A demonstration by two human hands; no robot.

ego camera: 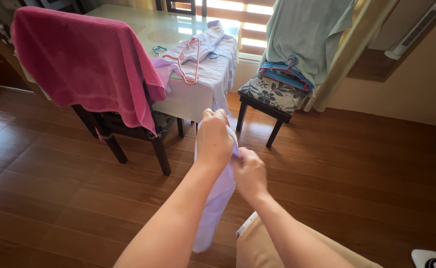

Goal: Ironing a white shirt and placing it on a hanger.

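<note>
My left hand (213, 140) is closed around the top of a pale lilac garment (217, 203) that hangs down in front of me. My right hand (249, 173) pinches the same garment just below and to the right of the left hand. Both hands are held above the wooden floor, a little in front of the table. The garment's upper edge is hidden inside my fingers.
A pink towel (86, 59) drapes over a dark chair. The glass table (143, 22) holds light clothes (205, 64) and a pink hanger (185, 62). A stool with a floral cushion (272, 94) carries several hangers (287, 69), with a pale green cloth (307, 30) hanging behind.
</note>
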